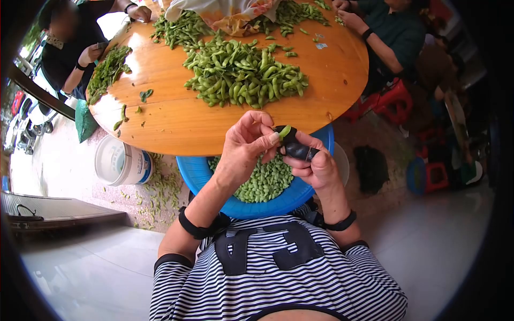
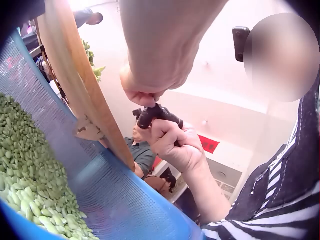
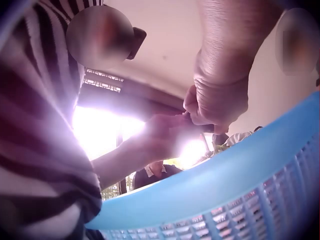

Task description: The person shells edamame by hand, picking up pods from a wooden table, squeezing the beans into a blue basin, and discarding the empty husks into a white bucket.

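Over the blue basket (image 1: pixel 188 174) of shelled green soybeans (image 1: pixel 262 182), my two hands meet at one green soybean pod (image 1: pixel 284 131). My left hand (image 1: pixel 241 147) pinches it with thumb and forefinger. From the other side my right hand (image 1: pixel 321 167) holds the pod with curled fingers, black covers (image 1: pixel 296 150) on some of them. The left wrist view shows those black covers (image 2: pixel 152 116) just under the left hand's fingertips; the pod is hidden there. In the right wrist view, the right hand (image 3: pixel 220 102) hides most of the grip.
A heap of unshelled pods (image 1: pixel 241 75) lies on the round wooden table (image 1: pixel 171 125) just ahead. Leafy stems (image 1: pixel 107 75) lie at its left. A white bucket (image 1: pixel 115 160) stands on the floor to the left among scattered husks (image 1: pixel 163 187). Two other people sit across the table.
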The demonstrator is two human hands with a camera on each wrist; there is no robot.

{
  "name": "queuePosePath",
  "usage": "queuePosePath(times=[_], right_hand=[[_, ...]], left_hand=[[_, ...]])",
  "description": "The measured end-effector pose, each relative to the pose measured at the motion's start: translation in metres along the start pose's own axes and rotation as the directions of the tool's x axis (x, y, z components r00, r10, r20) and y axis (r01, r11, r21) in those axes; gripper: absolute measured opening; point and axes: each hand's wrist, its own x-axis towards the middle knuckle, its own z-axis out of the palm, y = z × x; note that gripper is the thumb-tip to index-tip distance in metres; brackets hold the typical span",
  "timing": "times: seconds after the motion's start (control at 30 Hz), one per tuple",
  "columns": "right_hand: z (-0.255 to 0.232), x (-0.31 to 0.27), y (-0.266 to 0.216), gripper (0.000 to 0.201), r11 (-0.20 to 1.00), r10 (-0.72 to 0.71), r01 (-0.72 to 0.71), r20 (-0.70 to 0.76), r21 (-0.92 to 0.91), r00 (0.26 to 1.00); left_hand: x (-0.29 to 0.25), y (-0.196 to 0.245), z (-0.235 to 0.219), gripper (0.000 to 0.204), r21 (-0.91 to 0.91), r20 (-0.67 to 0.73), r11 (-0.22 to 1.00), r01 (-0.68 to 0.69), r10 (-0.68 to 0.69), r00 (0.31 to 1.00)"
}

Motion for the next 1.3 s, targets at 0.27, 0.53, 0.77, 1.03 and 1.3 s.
queuePosePath(times=[0.27, 0.53, 0.77, 1.03, 1.3], right_hand=[[0.012, -0.008, -0.001, 0.035, 0.973, 0.01, -0.068, -0.254, -0.22, 0.967], [0.017, -0.015, 0.009, 0.036, 0.733, -0.215, -0.027, -0.269, -0.679, 0.939], [0.033, -0.015, 0.022, 0.032, -0.024, -0.561, 0.056, 0.059, -0.998, 0.826], [0.015, -0.035, -0.002, 0.024, 0.137, -0.557, 0.015, -0.065, -0.99, 0.828], [-0.07, -0.108, -0.064, 0.044, -0.305, -0.65, -0.56, -0.262, -0.77, 0.713]], left_hand=[[0.0, -0.017, -0.001, 0.024, 0.077, 0.021, 0.996, 0.043, -0.044, 0.999], [-0.007, -0.015, -0.004, 0.024, 0.628, -0.028, 0.778, -0.01, 0.035, 0.999], [-0.006, -0.024, -0.003, 0.024, 0.319, -0.074, 0.944, 0.085, -0.065, 0.995], [-0.014, -0.027, 0.009, 0.025, 0.246, -0.025, 0.963, 0.11, -0.107, 0.994], [0.028, 0.016, -0.01, 0.013, 0.969, 0.236, 0.01, -0.248, 0.274, 0.932]])
